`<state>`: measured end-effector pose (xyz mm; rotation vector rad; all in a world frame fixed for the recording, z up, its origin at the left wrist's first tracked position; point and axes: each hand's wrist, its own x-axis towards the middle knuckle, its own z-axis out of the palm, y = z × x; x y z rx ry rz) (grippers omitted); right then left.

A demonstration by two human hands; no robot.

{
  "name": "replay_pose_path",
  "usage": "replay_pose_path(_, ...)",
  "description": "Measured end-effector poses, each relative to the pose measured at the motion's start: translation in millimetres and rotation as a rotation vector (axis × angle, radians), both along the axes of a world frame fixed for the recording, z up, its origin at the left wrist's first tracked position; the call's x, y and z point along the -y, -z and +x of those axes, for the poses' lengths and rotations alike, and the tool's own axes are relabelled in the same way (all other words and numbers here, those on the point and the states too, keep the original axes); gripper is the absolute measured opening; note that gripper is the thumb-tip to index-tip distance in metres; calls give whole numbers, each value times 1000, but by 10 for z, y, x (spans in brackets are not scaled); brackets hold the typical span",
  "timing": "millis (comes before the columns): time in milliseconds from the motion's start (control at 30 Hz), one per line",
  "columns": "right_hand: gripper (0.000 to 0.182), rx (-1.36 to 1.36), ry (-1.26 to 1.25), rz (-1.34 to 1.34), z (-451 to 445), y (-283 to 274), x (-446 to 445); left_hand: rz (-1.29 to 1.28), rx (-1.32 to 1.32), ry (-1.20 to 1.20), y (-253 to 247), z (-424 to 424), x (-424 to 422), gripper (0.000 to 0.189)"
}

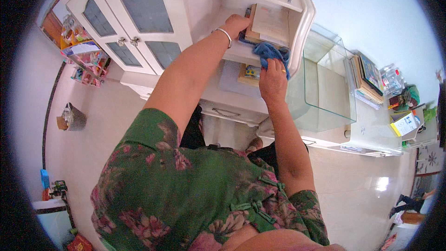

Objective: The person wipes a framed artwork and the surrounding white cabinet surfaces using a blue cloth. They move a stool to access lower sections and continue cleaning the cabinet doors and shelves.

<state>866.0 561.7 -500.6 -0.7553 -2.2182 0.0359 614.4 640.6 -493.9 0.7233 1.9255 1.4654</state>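
My left hand (pixel 238 24) has its fingers curled at the left edge of a stack of books (pixel 271 22) on a white cabinet shelf. Some of those fingers are hidden by the stack. A bracelet circles my left wrist. Bunched in my right hand (pixel 274 82) is a blue cloth (pixel 269 51), which touches the shelf's front edge just below the books. On the lower surface beneath that shelf lie more papers or books (pixel 245 78) with a small yellow and blue packet (pixel 252 71) on top.
A glass tank (pixel 329 90) stands right of the shelf, with stacked books (pixel 366 76) and plastic bottles (pixel 393 78) beyond it. A white cabinet with glazed doors (pixel 143 7) rises at left. A waste basket (pixel 76 118) and a toy rack (pixel 89 66) stand on the left floor.
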Motion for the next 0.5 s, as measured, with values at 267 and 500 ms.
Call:
replay_pose_path(267, 30, 5, -38, 41, -42, 1, 17, 49, 41, 198, -13, -122, 24, 31)
replay_pose_path(500, 23, 8, -5, 8, 8, -31, 7, 68, 98, 265, -681, 535, 490, 38)
